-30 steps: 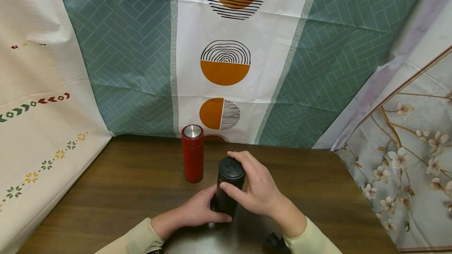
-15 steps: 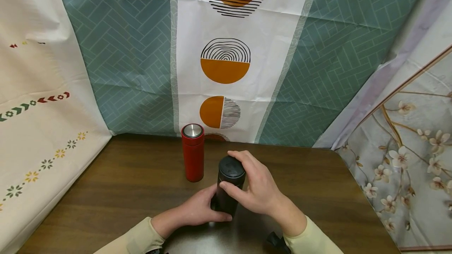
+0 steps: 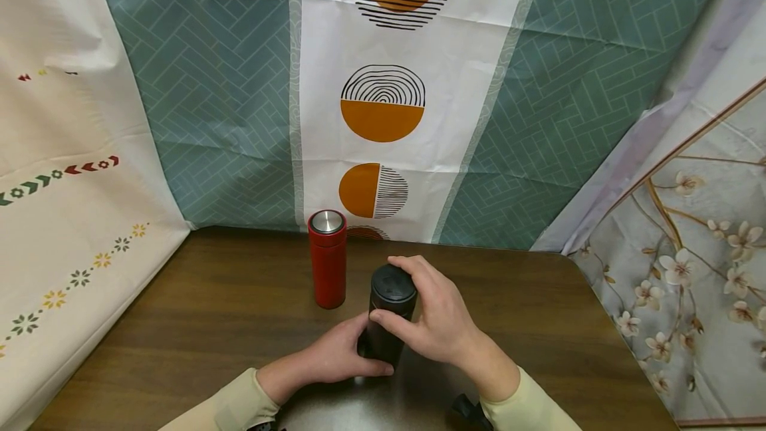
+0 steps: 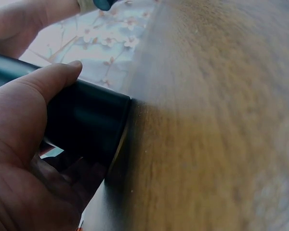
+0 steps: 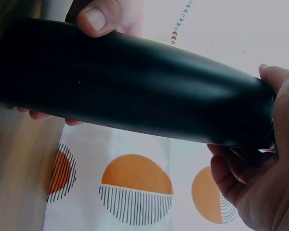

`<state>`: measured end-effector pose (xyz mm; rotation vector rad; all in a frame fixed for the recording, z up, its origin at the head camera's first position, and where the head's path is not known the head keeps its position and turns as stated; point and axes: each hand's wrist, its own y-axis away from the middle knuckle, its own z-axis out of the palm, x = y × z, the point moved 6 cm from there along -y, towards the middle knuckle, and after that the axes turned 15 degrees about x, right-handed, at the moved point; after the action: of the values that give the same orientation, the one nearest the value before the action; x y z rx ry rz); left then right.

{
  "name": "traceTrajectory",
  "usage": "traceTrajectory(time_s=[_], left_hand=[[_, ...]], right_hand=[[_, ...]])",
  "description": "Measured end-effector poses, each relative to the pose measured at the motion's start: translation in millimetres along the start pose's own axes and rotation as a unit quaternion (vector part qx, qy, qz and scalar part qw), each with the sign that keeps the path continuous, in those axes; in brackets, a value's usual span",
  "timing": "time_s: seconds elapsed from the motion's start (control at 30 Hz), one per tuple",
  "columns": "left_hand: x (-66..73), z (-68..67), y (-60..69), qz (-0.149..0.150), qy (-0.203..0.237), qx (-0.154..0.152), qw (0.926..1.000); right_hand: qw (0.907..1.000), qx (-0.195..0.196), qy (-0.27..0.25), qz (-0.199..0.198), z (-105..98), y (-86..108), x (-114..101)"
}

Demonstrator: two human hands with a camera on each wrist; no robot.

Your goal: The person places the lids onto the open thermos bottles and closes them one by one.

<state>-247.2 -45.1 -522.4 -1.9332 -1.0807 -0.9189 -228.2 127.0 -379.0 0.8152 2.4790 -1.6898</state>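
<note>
A black thermos bottle [image 3: 391,291] stands upright on the wooden table in the head view. Low on its body, my left hand [image 3: 335,354] grips it, thumb on the near side and fingers mostly hidden behind. My right hand [image 3: 433,314] holds the lid end from the right, thumb in front and index finger across the far rim. In the left wrist view the base of the black thermos bottle [image 4: 91,122] meets the tabletop. The right wrist view shows the bottle's long smooth body [image 5: 135,86] between both hands. Behind and left of it, a red thermos bottle [image 3: 328,265] with a silver top stands untouched.
The brown wooden table [image 3: 526,324] runs back to a green and white patterned cloth [image 3: 383,151]. A cream cloth [image 3: 72,218] hangs at the left and a flowered cloth [image 3: 688,285] at the right. A dark strap-like piece [image 3: 469,411] sits by the right sleeve.
The right hand's thumb and index finger have shifted very slightly around the top of the black thermos bottle. The left hand, the black bottle and the red bottle hold their places.
</note>
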Motion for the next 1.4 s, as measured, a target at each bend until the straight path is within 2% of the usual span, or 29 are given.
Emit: traceTrajectory(time_s=[0.03, 0.13, 0.3, 0.87, 1.1, 1.4], left_hand=[[0.2, -0.1, 0.2, -0.012, 0.005, 0.001, 0.9999], [-0.1, -0.2, 0.4, -0.024, 0.005, 0.004, 0.9997], [1.7, -0.8, 1.3, -0.029, 0.009, 0.006, 0.9995], [-0.8, 0.7, 0.3, -0.016, 0.009, -0.001, 0.9998], [-1.7, 0.9, 0.6, -0.023, 0.011, 0.001, 0.9997], [-2.3, 0.7, -0.3, -0.016, 0.014, 0.000, 0.9998]], right_hand=[[1.0000, -0.003, 0.000, -0.001, 0.2, 0.2, 0.1], [0.9999, -0.009, -0.003, -0.008, 0.1, 0.4, -0.2], [0.9998, -0.012, -0.011, -0.011, -1.2, 0.4, -0.4], [0.9999, 0.005, 0.012, -0.007, -1.1, 0.1, -2.1], [1.0000, -0.002, -0.003, -0.003, 0.5, 1.1, -0.7], [0.9998, 0.000, -0.017, -0.010, 1.9, 1.8, -0.4]])
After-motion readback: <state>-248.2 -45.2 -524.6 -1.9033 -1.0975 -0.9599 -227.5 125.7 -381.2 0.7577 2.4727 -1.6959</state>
